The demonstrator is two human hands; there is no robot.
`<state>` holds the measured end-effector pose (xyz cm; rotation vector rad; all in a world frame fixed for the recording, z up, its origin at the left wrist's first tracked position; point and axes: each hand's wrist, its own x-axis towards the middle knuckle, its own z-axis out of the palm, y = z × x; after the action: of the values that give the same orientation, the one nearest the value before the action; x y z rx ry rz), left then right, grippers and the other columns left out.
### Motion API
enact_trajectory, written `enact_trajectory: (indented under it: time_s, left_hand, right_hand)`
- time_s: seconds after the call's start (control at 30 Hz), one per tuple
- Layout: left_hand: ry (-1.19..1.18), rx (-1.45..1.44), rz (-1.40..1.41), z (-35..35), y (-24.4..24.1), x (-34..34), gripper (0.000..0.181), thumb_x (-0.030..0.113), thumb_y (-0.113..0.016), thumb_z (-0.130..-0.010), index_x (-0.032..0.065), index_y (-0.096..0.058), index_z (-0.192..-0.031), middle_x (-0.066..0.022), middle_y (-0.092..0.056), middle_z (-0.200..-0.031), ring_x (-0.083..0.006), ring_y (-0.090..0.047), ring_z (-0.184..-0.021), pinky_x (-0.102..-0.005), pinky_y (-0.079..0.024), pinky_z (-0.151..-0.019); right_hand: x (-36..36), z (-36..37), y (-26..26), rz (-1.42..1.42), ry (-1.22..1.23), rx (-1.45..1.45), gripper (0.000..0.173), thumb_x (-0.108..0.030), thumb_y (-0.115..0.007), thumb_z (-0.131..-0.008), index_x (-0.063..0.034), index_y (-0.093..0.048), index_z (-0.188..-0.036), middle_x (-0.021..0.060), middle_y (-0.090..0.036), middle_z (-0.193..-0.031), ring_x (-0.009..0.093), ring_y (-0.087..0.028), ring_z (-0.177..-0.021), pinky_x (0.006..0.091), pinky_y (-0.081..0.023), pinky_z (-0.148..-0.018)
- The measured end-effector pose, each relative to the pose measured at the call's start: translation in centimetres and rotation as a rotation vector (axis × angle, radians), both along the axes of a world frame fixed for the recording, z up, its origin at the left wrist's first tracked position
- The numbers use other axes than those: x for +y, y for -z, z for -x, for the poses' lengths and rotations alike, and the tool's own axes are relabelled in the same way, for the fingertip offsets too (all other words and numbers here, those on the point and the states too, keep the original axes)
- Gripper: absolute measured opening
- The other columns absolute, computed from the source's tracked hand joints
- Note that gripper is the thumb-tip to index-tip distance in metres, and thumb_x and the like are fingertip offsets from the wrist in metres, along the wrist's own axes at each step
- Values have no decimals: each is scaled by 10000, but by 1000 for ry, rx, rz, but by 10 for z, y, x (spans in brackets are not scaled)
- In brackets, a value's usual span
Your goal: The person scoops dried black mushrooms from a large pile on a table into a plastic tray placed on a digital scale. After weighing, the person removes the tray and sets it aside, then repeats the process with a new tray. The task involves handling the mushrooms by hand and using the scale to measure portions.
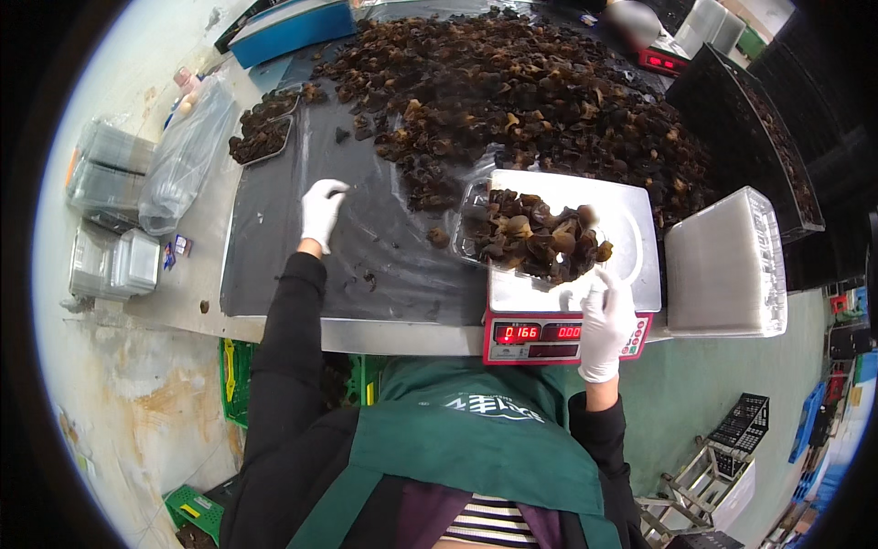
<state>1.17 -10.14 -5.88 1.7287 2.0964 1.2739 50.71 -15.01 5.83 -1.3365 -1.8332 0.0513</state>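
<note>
A clear plastic tray (pixel 468 255) heaped with brown wood ear mushrooms (pixel 531 230) rests on the metal pan (pixel 638 206) of a red digital scale (pixel 494 353). The tray's left end overhangs the pan. My right hand (pixel 607 326), in a white glove, is over the scale's near right side, fingertips close to the tray's near right corner. Whether they grip the rim is unclear. To the left, my white-gloved left hand (pixel 322 209) hovers above the dark sheet (pixel 274 274) covering the table, its fingers curled but apart, nothing visible in them.
A large heap of wood ears (pixel 521 82) spreads across the table's far side. Filled trays (pixel 264 141) sit at the far left. Stacked empty trays (pixel 720 264) stand right of the scale. Beyond them is a black crate (pixel 744 137). A plastic bag (pixel 188 154) lies by the left wall.
</note>
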Motion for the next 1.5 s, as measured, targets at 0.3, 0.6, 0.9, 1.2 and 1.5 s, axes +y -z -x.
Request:
enact_trajectory:
  time_s: [0.3,0.6,0.9,1.2,1.5]
  left_hand:
    - [851,-117,-126,-247,-128,38,243,61,-669,-845,68,-698,-1086,-106,-667,-1149,-237,-624,-1075,-335,-483,-950]
    - [875,-132,-102,-257,-143,49,233,93,-639,-898,26,-676,-1118,-104,-682,-1102,-212,-646,-1011,-315,-496,-913]
    - [832,68,-35,-242,-145,91,213,159,-610,-924,31,-689,-1073,-104,-693,-1014,-224,-665,-944,-311,-520,-822]
    - [978,193,328,-234,-120,95,233,245,-638,-887,17,-683,-904,-126,-650,-781,-220,-627,-743,-353,-493,-718]
    - [530,-797,406,-170,-79,-70,111,122,-611,-904,45,-577,-832,4,-621,-891,-54,-512,-787,-228,-437,-702]
  right_hand:
    - [14,25,13,-30,-125,-303,236,-130,-664,-875,-25,-606,-1079,116,-570,-809,280,-581,-715,378,-473,-637]
    - [18,24,2,-73,-60,-379,277,-57,-665,-852,-11,-602,-1118,126,-604,-851,284,-606,-775,374,-496,-697]
    - [-27,-21,3,90,-28,-408,374,8,-710,-670,-11,-636,-1037,102,-616,-867,268,-628,-754,360,-516,-644]
    - [-31,25,-9,1026,-163,780,282,-228,-501,-996,-50,-637,-825,5,-539,-570,59,-473,-468,235,-372,-453]
    - [-39,47,7,933,-381,356,40,-75,-604,-814,-63,-622,-848,53,-545,-617,163,-554,-561,305,-433,-526]
